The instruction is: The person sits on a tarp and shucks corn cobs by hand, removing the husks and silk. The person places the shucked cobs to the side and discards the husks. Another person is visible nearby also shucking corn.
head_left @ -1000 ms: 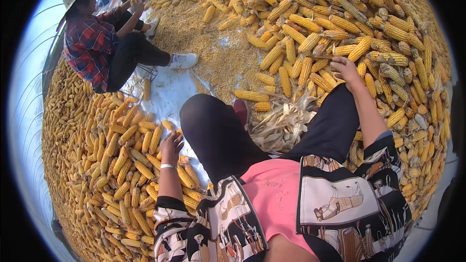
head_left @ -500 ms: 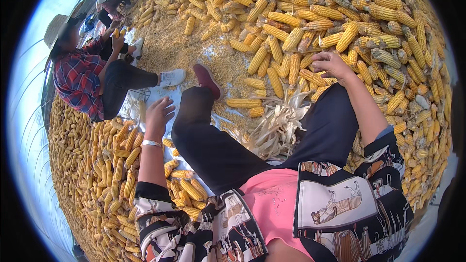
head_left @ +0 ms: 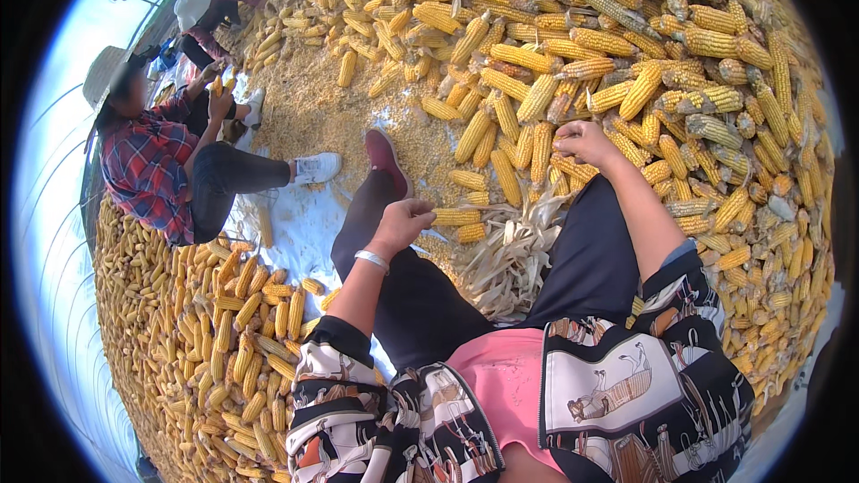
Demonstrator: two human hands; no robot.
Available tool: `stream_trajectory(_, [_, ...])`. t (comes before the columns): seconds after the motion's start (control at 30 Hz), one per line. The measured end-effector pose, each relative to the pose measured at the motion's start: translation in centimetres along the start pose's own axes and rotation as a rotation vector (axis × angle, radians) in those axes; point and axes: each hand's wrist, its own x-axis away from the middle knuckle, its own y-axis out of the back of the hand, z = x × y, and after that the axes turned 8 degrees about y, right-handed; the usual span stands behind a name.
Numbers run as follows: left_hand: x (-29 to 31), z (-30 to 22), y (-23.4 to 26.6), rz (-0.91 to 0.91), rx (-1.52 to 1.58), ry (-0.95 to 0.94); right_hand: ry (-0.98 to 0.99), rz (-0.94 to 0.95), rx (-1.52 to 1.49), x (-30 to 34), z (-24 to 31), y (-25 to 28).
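Note:
My left hand [head_left: 402, 224], a bracelet on its wrist, is over my left thigh. Its fingers are loosely bent and apart, by the left end of a yellow corn cob [head_left: 458, 216] lying on the ground; I see nothing held in it. My right hand [head_left: 587, 145] reaches over the near edge of the big cob heap. Its fingers curve loosely just above a corn cob [head_left: 573, 169]; whether they touch it I cannot tell. Between my legs lies a bundle of dry husks [head_left: 512, 255].
A large heap of corn cobs [head_left: 617, 36] rises ahead and to the right. Another cob pile [head_left: 192, 331] spreads at the left. Loose kernels [head_left: 313, 80] cover a white sheet [head_left: 300, 215]. A co-worker in a plaid shirt [head_left: 148, 161] sits at the left holding cobs; another person [head_left: 210, 9] bends farther back.
My left hand has swung right, from beside my left knee to near the lying cob. My right hand has moved slightly left and down over the heap's edge. The view has shifted a little.

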Motion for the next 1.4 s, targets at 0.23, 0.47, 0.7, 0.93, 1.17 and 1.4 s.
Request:
stream_trajectory(0.23, [2.6, 1.6, -4.3, 0.100, 0.224, 0.350, 0.258, 0.139, 0.612, 1.0, -1.9, -0.1])
stream_trajectory(0.47, [-2.1, 1.6, -8.3, 0.129, 0.390, 0.455, -0.296, 0.146, -0.211, -3.5, -0.8, -0.6])
stream_trajectory(0.7, [-15.9, -8.2, -7.7, -0.237, -0.335, -0.191, -0.535, -0.213, -0.580, -12.4, -2.5, -5.8])
stream_trajectory(0.93, [-31.7, -21.5, -9.6, -0.468, -0.852, -0.718, -0.555, -0.247, -1.159, -16.4, -5.2, -7.5])
stream_trajectory(1.17, [-35.8, -22.2, -5.3, -0.484, -0.448, -0.789, -0.536, -0.273, -1.370, -18.7, -6.2, -7.7])
stream_trajectory(1.4, [-39.1, -20.2, 0.7, -0.492, -0.220, -0.523, -0.459, -0.459, -1.362, -20.3, -4.0, -6.8])
